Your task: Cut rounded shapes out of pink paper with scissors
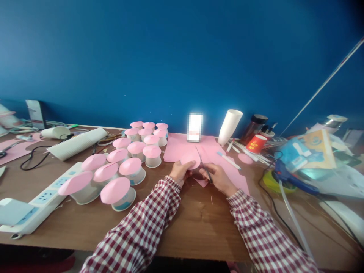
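In my left hand (pixel 181 172) is a pink paper circle (pixel 191 158), pinched between thumb and fingers at its lower edge. My right hand (pixel 218 177) grips a pair of scissors (pixel 205 167), whose blades point up and away beside the circle's right edge. Below the hands, a pink paper scrap (pixel 202 182) lies on the wooden table (pixel 196 231). Pink paper sheets (pixel 173 148) are spread behind both hands. To the left stand several upturned paper cups (pixel 153 162), each topped with a pink paper disc (pixel 130 166).
A power strip (pixel 47 197) lies at left, near a stack of cups on its side (pixel 81 144). Another cup stack (pixel 229 127) leans behind my right hand. Farther right are a red cup (pixel 256 143), a blue glue gun (pixel 295 178) with its cord, and plastic bags (pixel 337 178).
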The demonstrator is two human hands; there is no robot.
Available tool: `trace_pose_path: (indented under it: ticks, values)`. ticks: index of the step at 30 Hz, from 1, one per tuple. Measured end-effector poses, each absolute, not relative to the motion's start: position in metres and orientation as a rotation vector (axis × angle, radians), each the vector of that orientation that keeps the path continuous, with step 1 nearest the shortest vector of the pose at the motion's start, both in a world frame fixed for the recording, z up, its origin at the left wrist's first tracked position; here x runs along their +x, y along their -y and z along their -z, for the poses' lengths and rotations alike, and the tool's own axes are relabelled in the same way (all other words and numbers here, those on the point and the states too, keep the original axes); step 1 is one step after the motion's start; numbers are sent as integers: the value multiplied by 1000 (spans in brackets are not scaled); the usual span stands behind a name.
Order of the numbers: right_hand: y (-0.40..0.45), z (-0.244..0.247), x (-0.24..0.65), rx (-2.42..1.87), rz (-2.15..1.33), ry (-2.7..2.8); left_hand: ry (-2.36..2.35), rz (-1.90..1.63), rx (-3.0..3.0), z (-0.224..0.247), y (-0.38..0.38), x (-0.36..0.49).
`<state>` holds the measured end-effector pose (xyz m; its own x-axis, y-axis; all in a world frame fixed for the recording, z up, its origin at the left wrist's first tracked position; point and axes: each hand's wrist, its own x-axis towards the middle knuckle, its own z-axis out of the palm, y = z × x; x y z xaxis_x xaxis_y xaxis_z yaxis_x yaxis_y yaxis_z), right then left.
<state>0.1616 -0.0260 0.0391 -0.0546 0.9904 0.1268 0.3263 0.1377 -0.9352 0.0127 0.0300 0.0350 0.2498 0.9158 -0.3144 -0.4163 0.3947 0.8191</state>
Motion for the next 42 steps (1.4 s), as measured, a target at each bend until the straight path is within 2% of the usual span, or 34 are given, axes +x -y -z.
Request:
trace_pose_path:
  ticks: [42]
  values:
    - [25, -38, 161, -1269, -1007, 1534, -924, -1036, 692, -33, -31, 13]
